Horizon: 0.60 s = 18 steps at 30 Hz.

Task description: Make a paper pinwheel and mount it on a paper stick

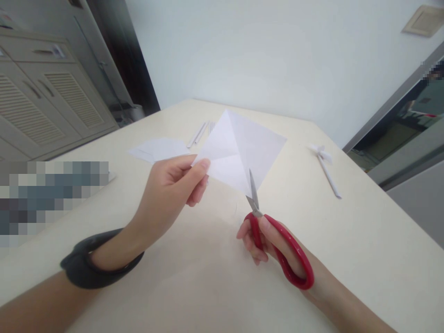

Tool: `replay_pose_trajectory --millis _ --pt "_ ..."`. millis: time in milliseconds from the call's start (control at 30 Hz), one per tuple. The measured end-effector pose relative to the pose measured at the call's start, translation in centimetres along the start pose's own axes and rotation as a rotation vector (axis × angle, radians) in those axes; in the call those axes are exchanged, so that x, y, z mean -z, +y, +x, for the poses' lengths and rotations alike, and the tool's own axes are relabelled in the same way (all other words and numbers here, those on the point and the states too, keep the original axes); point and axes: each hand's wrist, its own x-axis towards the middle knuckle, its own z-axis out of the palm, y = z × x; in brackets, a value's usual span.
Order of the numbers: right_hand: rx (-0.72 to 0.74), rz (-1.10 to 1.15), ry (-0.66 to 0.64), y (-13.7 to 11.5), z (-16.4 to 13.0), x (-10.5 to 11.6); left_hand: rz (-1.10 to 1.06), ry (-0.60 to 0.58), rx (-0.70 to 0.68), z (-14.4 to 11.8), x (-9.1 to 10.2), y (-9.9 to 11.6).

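- Cream table (347, 240) bears a flat paper sheet (156, 149) and a paper pinwheel (324, 159).
- Creased white paper square (239, 150) held above the table, pinched at its left corner by the left hand (171, 194).
- Right hand (267, 243) grips red-handled scissors (274, 236), blades at the square's lower corner.

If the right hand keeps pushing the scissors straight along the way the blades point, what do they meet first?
The right hand aims the red scissors up at the creased white paper held by the left hand. The blade tips already sit at its lower corner, so the paper comes first.
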Motion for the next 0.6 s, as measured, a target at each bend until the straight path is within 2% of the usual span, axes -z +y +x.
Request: replay_pose_trajectory --millis 600 --pt "-0.002 0.014 0.005 0.37 -0.02 -0.08 -0.019 0.011 0.005 0.05 0.03 -0.14"
